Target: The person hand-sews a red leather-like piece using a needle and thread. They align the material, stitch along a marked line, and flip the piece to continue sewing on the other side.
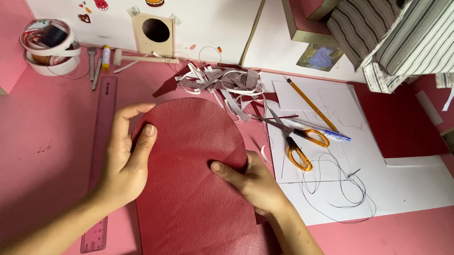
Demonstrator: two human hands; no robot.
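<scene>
Now, nearest piece: a dark red leatherette piece [190,187], cut with a rounded top, is lying flat on the pink table [24,159], its long axis running from 6 o'clock up to 12 o'clock, round end far.
Left hand [128,158]: is gripping the piece's 9 o'clock edge, thumb lying on top, fingers curling around the rim; clamped on it.
Right hand [254,184]: is pressing down near the 3 o'clock edge, fingers together and flat on the surface, pinning rather than pinching.
Nearer hand: both are touching it; the rounded tip is lying toward 12 o'clock from either grip.
Ruler [101,158]: a pink ruler is lying parallel, just beside the left hand.
Scissors [295,139]: orange-handled, sitting at 2 o'clock on white paper [406,186].
Farthest: paper scraps [215,82] are piling at 12 o'clock.
</scene>
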